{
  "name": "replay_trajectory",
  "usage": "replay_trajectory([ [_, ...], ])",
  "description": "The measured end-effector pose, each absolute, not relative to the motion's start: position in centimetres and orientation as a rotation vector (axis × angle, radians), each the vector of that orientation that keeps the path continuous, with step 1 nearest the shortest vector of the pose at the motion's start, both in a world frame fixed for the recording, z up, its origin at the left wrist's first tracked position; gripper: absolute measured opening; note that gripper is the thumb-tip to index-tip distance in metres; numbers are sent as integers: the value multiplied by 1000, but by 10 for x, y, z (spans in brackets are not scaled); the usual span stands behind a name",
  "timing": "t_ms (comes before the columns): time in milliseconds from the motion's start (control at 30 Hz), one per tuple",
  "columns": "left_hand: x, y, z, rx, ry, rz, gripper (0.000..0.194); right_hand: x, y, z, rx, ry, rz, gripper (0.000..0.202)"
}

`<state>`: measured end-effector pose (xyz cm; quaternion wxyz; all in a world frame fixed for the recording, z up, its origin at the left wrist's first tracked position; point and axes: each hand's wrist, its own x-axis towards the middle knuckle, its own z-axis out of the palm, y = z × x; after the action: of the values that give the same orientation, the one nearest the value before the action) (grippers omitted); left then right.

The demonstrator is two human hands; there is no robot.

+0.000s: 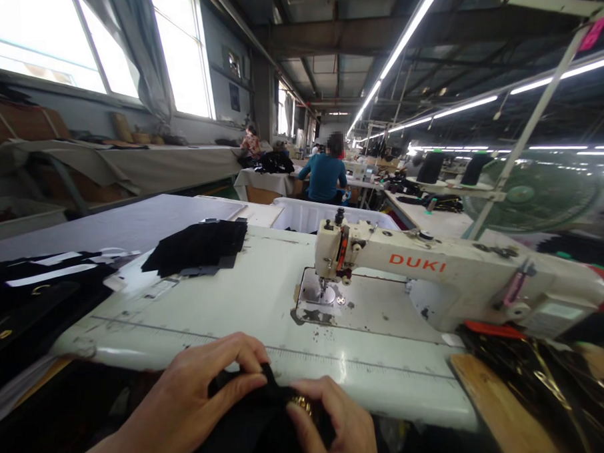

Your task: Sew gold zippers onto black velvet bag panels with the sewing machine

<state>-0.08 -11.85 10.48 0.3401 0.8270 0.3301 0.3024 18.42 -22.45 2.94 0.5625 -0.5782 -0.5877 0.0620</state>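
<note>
Black fabric (pixel 260 422) hangs at the table's front edge, held between both hands. My left hand (pixel 208 377) pinches its upper edge between thumb and fingers. Close by on the right, my right hand (pixel 335 419) grips the same fabric, and a gold-coloured metal piece (pixel 302 405) shows between its thumb and fingers. Much of the fabric lies in shadow below the hands, so its full shape is hidden. Beyond the hands stands a white sewing machine (pixel 413 255) marked DUKI, with nothing under its needle.
A stack of black fabric pieces (pixel 197 248) lies on the pale sewing table (pixel 245 296). More black items (pixel 35 298) are at the left. A white bin (pixel 296 217) stands behind the table. Black goods with gold zippers (pixel 543 376) lie at right. A person in blue (pixel 324 175) sits ahead.
</note>
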Motion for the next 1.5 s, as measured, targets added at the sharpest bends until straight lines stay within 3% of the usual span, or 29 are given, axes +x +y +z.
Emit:
replay_trajectory([
  [233, 0, -113, 100, 2131, 898, 675, 21, 185, -226, 30, -1365, -1361, 292, 12],
  [400, 1, -117, 95, 2074, 977, 796, 30, 184, -228, 29, -1448, -1224, 377, 31],
  [567, 1, -121, 91, 2046, 994, 839, 30, 183, -228, 39, -1445, -1238, 505, 16],
  [1500, -5, -112, 95, 2136, 846, 623, 19, 177, -216, 34, -1276, -1378, 135, 10],
])
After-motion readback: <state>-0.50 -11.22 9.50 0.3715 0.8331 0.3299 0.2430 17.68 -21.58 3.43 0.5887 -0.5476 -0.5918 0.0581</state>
